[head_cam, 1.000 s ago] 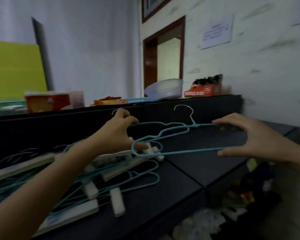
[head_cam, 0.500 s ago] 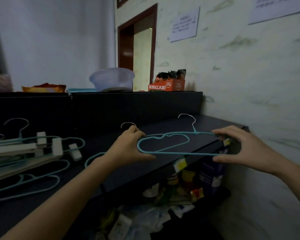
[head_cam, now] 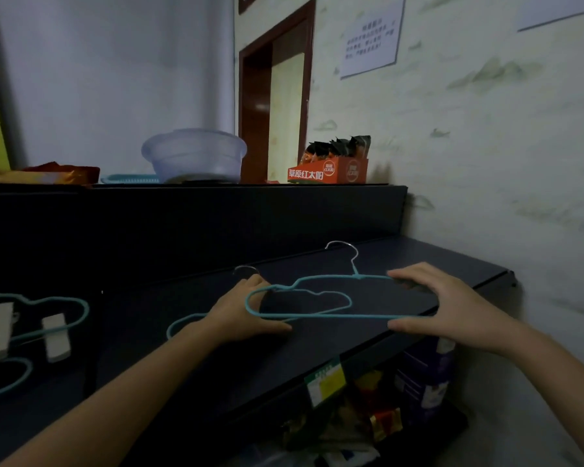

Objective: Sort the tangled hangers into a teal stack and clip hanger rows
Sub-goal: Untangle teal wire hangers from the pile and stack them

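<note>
- Hanger [head_cam: 368,317]: teal wire with a steel hook, held level between both hands over the right part of the shelf [head_cam: 452,261], hook pointing away toward the back panel. Whether it touches the shelf cannot be told.
- Second hanger [head_cam: 350,301]: also teal, lying just under the first and shifted left. Its hook shows behind the left hand's knuckles and its left end sticks out past the wrist.
- Left hand [head_cam: 246,315]: grips the left ends of the hangers, fingers curled over the top wire and thumb stretched along beneath.
- Right hand [head_cam: 445,305]: pinches the first hanger's right end, fingers over the upper wire and thumb under the bottom bar.
- Pile [head_cam: 56,335]: at the far left of the shelf, well apart from the hands, a mix of teal wire loops and white-clipped hangers.
- Upper ledge: a clear bowl [head_cam: 194,153], an orange box [head_cam: 327,171] of dark packets to its right, and orange wrappers [head_cam: 48,171] at its left.
- Wall: a paper notice [head_cam: 370,38] beside a brown-framed doorway [head_cam: 273,96].
- Below the shelf: a yellow-green price tag [head_cam: 324,379] on its front edge, with packaged goods underneath.
</note>
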The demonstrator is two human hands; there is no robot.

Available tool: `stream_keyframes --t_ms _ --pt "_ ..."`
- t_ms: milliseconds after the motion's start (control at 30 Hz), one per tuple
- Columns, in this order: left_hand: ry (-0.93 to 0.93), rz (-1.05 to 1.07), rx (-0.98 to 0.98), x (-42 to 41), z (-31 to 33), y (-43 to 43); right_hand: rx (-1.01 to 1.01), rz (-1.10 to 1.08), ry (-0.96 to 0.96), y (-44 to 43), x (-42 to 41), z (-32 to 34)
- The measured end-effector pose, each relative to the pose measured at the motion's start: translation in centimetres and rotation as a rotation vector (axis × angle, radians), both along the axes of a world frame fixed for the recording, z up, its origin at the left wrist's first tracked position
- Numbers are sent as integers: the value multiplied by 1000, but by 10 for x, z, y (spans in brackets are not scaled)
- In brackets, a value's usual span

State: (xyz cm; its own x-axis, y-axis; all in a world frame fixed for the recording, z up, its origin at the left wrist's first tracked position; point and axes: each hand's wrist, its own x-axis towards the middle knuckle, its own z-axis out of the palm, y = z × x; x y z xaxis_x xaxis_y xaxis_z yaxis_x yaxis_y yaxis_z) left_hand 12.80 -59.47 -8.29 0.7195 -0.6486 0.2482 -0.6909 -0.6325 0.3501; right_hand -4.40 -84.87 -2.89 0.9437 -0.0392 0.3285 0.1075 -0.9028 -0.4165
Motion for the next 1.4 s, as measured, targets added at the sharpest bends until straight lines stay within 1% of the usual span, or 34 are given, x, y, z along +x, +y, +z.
stream_keyframes --t_ms 167,300,333,433,467,533,600,667,733,800,900,1067,1200,1400 --pt "-26 19 65 25 -8 -19 -24 42 25 -15 46 -2" --pt "9 14 76 33 -8 -25 -24 113 67 -22 78 -8" --pt "42 -1 88 33 -6 -23 -28 134 81 -23 86 -9" --pt "304 -5 81 31 -2 -6 -41 204 101 -22 112 -10" --pt "346 -1 72 32 -1 3 -35 232 111 -20 120 -10" --pt "289 67 39 32 2 25 -11 284 152 -13 135 -10" --pt "154 190 -24 32 7 50 -12 336 201 -4 146 -12" --pt "10 349 1 27 14 75 -70 368 228 7 157 -15" --pt "-81 498 24 15 18 93 -142 386 249 17 165 -20" --pt "-134 596 76 1 20 102 -183 396 278 26 169 -28" --pt "-202 670 209 -18 17 105 -202 426 314 31 172 -37" --pt "-257 748 273 -46 10 106 -333 506 363 32 174 -29" --pt "-281 820 259 -70 7 113 -386 642 239 58 173 -15" --pt "-331 958 222 -122 14 153 -368 852 -1 132 153 4"
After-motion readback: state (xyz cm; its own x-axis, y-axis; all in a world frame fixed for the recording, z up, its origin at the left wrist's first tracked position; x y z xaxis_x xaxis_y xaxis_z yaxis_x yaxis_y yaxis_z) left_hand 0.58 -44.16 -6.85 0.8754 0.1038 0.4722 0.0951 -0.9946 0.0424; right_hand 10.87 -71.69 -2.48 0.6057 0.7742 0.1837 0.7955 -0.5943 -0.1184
